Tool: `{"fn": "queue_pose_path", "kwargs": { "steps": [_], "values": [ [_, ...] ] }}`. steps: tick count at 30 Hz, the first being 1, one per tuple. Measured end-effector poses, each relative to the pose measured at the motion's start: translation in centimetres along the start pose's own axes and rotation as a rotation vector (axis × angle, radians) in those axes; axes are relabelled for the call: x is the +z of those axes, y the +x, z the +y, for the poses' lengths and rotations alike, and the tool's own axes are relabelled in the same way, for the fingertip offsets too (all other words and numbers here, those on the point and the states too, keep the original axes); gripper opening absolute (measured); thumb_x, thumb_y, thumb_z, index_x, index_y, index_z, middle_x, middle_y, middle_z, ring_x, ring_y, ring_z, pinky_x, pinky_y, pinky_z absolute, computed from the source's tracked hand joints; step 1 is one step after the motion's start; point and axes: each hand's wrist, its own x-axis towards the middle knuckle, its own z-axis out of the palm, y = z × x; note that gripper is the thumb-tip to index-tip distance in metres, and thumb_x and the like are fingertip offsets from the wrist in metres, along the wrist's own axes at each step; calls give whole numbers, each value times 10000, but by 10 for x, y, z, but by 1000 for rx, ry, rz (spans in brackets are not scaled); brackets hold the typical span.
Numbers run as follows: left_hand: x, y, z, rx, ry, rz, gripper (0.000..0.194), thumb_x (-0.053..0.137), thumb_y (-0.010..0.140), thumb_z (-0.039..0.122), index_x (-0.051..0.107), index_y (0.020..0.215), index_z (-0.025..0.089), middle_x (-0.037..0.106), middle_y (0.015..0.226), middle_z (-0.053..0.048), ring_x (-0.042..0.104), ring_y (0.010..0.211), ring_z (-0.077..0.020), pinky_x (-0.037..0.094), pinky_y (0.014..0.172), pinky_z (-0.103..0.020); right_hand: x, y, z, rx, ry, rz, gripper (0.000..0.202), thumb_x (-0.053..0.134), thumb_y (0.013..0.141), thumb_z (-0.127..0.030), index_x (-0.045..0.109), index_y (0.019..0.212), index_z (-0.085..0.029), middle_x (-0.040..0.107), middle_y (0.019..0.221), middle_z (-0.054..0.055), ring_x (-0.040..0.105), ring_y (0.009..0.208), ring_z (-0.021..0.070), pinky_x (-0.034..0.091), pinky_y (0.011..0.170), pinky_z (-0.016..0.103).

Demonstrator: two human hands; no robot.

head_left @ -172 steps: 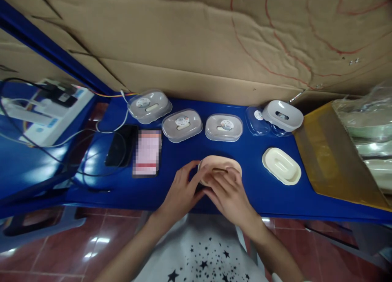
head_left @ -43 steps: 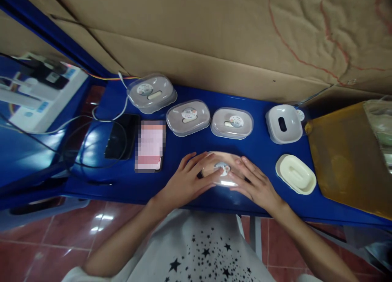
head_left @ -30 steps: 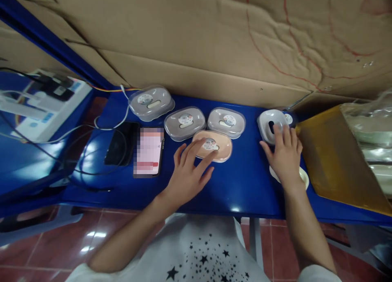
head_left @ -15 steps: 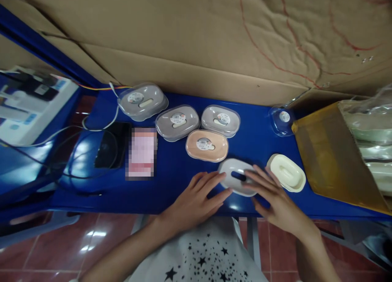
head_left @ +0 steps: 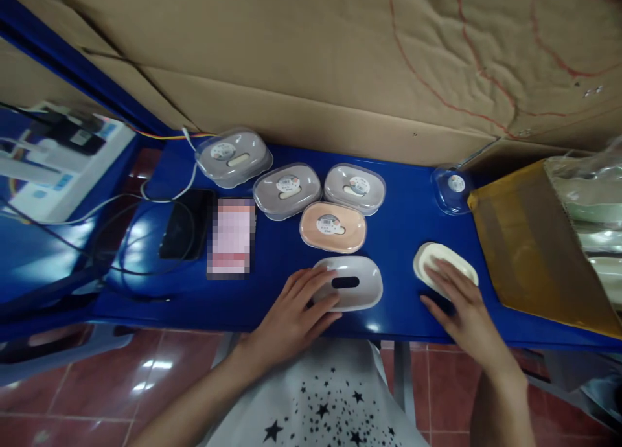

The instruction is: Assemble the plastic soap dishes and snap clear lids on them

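Note:
Near the table's front edge lies a grey oval soap dish (head_left: 362,295) with a dark slot in its middle. My left hand (head_left: 299,308) holds it by its left end, fingers over the rim and thumb along the near side. To the right is a cream oval dish (head_left: 425,265) with a raised rim, partly covered by my right hand (head_left: 459,304). The right fingers lie stretched over its top, while the thumb stays apart from it. Just beyond the grey dish sits a peach soap dish (head_left: 311,233) under a clear cover with a round label.
Several grey dishes (head_left: 286,204) with clear covers stand behind. A clear cover (head_left: 444,197) lies at the back right, beside a cardboard box (head_left: 529,252) of wrapped dishes. Left are a phone (head_left: 230,236), a black device (head_left: 182,230), cables and a white power strip (head_left: 58,181).
My right hand has left the grey dish and moved right onto the cream dish, which has shifted slightly left. The grey dish has slid left with my left hand.

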Motion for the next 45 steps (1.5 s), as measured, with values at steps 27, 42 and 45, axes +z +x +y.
{"fn": "queue_pose_path", "kwargs": {
  "steps": [27, 42, 45],
  "values": [
    [16, 19, -6, 103, 23, -37, 420, 696, 1059, 287, 575, 1454, 206, 533, 1585, -204, 500, 1528, -362, 556, 1169, -606, 35, 5, -58, -286, 42, 93, 822, 718, 1023, -206, 324, 1725, -372, 287, 1811, 37, 560, 1499, 351, 586, 1167, 566],
    [1, -5, -10, 22, 155, -84, 401, 726, 1036, 347, 624, 1405, 227, 541, 1589, -203, 543, 1468, -382, 432, 1206, -648, -1, 82, 27, -18, -105, 234, 682, 575, 1103, -466, 334, 1719, -302, 379, 1765, 143, 407, 1603, 414, 388, 1262, 676],
    [-2, -12, -10, -13, 161, -47, 469, 762, 1005, 336, 611, 1434, 221, 528, 1601, -209, 550, 1460, -388, 411, 1223, -647, -2, 121, 61, 141, -213, 267, 728, 512, 1098, -592, 375, 1688, -186, 356, 1749, 242, 314, 1620, 505, 281, 1265, 762]
  ]
}}
